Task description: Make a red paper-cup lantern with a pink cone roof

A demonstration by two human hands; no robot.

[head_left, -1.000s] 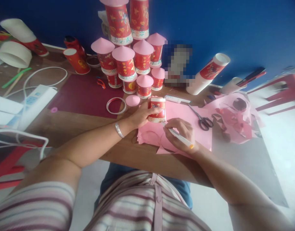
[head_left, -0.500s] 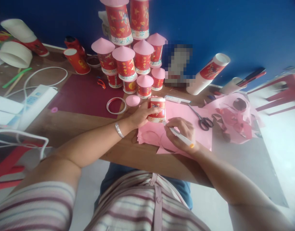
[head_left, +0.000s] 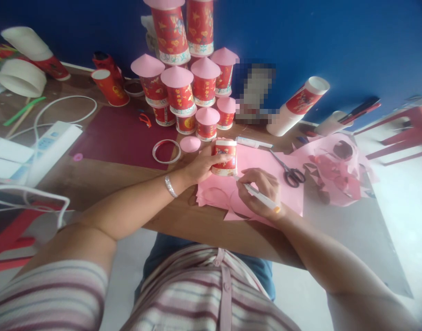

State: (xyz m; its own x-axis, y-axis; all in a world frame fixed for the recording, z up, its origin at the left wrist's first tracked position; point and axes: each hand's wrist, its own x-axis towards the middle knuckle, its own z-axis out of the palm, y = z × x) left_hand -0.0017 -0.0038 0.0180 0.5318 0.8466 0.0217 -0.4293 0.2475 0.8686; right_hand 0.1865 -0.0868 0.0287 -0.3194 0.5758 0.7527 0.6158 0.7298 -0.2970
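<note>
My left hand (head_left: 201,164) is wrapped round a red paper cup (head_left: 223,151) with a white band at its lower end, held above pink paper. In my right hand (head_left: 261,191) is a white marker pen (head_left: 262,197) with a yellow-orange end, its tip close to the cup's white band. Whether the tip touches the cup I cannot tell. Beneath both hands lie pink paper sheets (head_left: 272,161) with curved cut-outs. Black-handled scissors (head_left: 293,176) rest on the sheets to the right. A small pink paper cone (head_left: 190,144) sits left of the cup, beside a white ring (head_left: 166,151).
Red cups with pink cone tops (head_left: 177,89) are stacked at the back. Pink paper scraps (head_left: 345,170) and a pen holder (head_left: 334,122) stand right. Leaning cups (head_left: 298,105) are near the wall. A power strip (head_left: 47,147) with white cables lies left.
My right hand and the marker have shifted very slightly right, away from the cup's band. My left hand and the cup have stayed in place.
</note>
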